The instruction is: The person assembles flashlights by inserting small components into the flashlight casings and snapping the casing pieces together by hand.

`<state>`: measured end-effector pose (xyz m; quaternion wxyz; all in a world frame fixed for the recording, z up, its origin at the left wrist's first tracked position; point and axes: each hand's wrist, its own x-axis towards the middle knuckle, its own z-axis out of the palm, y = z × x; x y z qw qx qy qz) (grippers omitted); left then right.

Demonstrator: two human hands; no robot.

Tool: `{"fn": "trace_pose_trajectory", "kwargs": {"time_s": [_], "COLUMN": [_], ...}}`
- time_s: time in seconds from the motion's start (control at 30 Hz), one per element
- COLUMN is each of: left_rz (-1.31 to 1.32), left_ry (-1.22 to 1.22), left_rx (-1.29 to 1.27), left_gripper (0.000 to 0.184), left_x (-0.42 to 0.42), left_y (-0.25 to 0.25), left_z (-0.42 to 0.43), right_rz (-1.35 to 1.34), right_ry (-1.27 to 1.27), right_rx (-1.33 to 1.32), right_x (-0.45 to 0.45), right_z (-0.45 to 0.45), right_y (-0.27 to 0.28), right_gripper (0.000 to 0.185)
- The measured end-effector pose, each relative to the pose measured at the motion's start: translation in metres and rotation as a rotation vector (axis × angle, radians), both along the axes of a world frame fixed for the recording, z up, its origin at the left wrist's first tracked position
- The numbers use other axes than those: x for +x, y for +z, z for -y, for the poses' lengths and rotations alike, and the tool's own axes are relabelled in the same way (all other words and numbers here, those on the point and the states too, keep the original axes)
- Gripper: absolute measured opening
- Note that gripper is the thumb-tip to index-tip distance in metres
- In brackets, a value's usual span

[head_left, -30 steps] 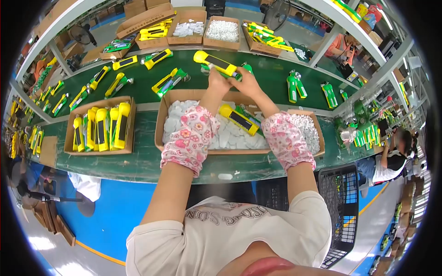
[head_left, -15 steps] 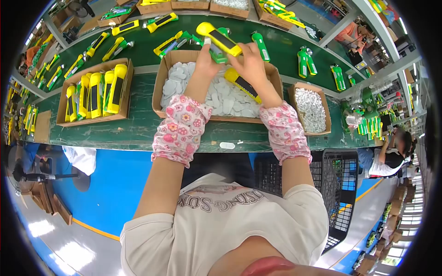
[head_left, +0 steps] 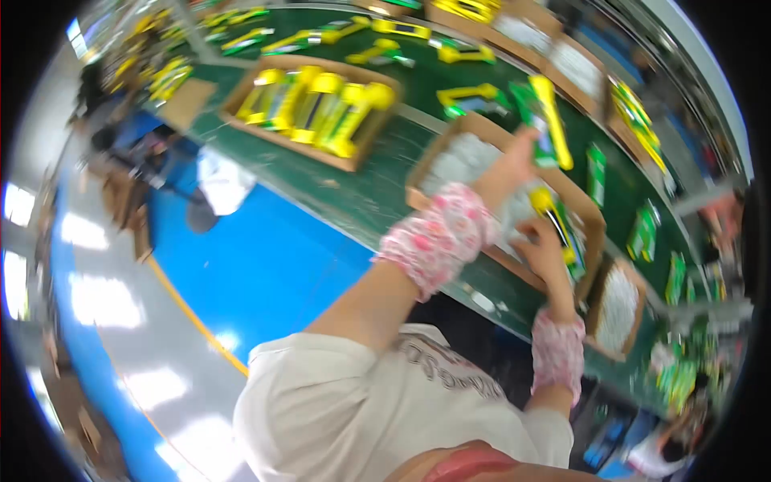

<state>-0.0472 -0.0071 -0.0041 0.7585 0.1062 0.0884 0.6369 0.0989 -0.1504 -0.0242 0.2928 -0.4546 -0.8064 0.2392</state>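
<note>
My left hand (head_left: 518, 155) is closed on a yellow-and-green handheld device (head_left: 551, 120), lifted above the far side of a cardboard box (head_left: 592, 221). My right hand (head_left: 546, 251) is lower, over the near part of that box, its blurred fingers curved and apart, with nothing visible in them. Below and between the hands are loose flat white plastic pieces (head_left: 466, 165). Another yellow device (head_left: 550, 210) with a dark panel lies in the box, close to the right hand's fingers.
A box (head_left: 353, 161) of upright yellow devices stands to the left on the green bench (head_left: 377, 197). A smaller box (head_left: 618, 313) of small white parts is at right. More devices (head_left: 466, 52) lie along the far strip. A person (head_left: 666, 446) sits at lower right.
The view has swung left and tilted. My right hand has let go of the raised device and moved down towards the white pieces; my left hand still holds the device, now turned more upright.
</note>
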Motion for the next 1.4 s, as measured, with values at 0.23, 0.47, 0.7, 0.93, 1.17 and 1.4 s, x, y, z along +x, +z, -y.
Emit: {"fn": "trace_pose_trajectory", "kwargs": {"time_s": [0.23,0.47,0.7,0.93,1.17,1.4], "left_rz": [0.024,0.056,0.006,-0.213,-0.294,-0.312], "left_ry": [-0.076,-0.238,-0.254,-0.228,-0.156,-0.095], "left_rx": [0.322,0.354,0.465,0.471,0.435,0.407], "left_gripper": [0.043,0.048,0.049,0.034,0.037,0.036], "left_x": [0.0,0.007,-0.005,0.006,0.011,0.015], "left_y": [0.017,0.028,0.025,0.04,0.037,0.037], "left_z": [0.013,0.036,0.037,0.046,0.049,0.053], "right_rz": [-0.294,-0.379,-0.283,-0.343,-0.502,-0.279], "right_ry": [0.044,-0.026,-0.062,-0.003,-0.068,-0.099], "right_rx": [-0.201,0.205,0.245,0.152,0.105,0.347], "right_x": [0.016,-0.018,-0.036,0.0,0.003,0.012], "right_z": [-0.01,-0.079,-0.086,-0.079,-0.073,-0.072], "right_y": [0.075,0.14,0.139,0.151,0.146,0.135], "right_gripper": [0.013,0.015,0.017,0.014,0.013,0.029]}}
